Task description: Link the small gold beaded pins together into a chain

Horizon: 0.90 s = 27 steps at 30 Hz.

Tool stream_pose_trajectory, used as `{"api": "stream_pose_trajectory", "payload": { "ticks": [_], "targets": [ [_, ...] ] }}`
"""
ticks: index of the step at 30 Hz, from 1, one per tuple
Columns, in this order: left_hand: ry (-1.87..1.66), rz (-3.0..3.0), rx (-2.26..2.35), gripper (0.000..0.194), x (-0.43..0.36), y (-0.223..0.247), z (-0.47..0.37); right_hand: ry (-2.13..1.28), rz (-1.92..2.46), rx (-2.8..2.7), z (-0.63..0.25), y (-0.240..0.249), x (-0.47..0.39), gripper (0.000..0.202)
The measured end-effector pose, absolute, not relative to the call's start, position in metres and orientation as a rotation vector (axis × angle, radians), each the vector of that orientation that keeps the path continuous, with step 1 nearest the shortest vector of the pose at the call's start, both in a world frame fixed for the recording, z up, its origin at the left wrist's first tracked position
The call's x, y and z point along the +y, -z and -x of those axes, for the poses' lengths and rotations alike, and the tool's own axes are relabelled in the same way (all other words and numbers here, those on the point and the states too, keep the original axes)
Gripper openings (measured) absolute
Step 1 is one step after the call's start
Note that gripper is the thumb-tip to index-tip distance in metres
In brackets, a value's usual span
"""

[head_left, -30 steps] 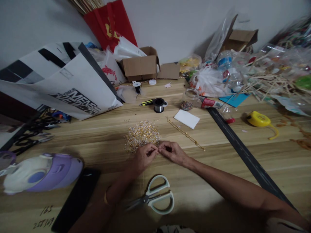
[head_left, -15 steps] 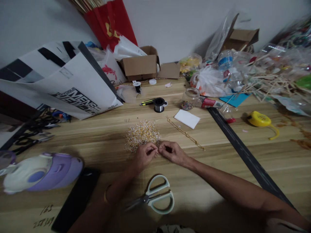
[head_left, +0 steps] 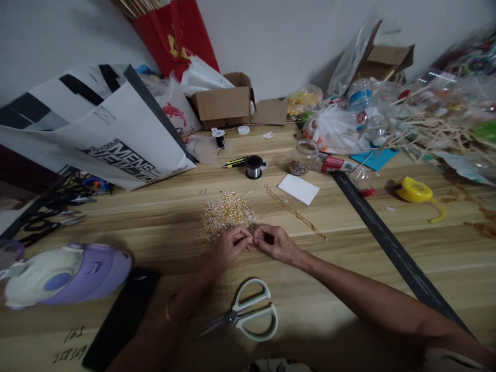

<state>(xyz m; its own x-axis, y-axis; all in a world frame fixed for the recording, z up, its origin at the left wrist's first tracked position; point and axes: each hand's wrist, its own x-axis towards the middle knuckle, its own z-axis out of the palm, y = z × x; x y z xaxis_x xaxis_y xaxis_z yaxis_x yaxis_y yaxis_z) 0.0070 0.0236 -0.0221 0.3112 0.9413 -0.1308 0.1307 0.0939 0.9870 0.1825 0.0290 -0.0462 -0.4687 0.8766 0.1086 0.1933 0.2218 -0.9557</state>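
My left hand (head_left: pixel 232 248) and my right hand (head_left: pixel 277 244) meet at the near edge of a pile of small gold and silver pieces (head_left: pixel 227 212). Thumb and fingers are pinched together on both hands, fingertips nearly touching. Whatever lies between them is too small to make out. To the right of the pile, a gold chain (head_left: pixel 296 212) stretches diagonally over the wooden table (head_left: pixel 321 310). Scissors with pale green handles (head_left: pixel 241 315) rest nearer to me, below the hands.
Behind the pile are a wire spool (head_left: pixel 253 167), a folded white paper (head_left: pixel 298 189) and a jar of beads (head_left: pixel 303 157). A purple and cream bottle (head_left: pixel 73 275) and a black phone-like slab (head_left: pixel 124 315) lie left. A yellow tape measure (head_left: pixel 414 190) sits right.
The left hand's fingers have shifted slightly at the pinch, close to the right fingertips. The right hand has hardly moved, and the objects on the table stay where they were.
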Motion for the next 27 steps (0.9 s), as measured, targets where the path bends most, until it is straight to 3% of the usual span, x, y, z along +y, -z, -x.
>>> {"api": "stream_pose_trajectory", "payload": {
  "ticks": [27],
  "targets": [
    [-0.812,-1.248,1.057,0.029,0.0270,0.0224,-0.0043,-1.322,0.957,-1.776,-0.1817,0.0424,0.0293,0.013]
  ]
}}
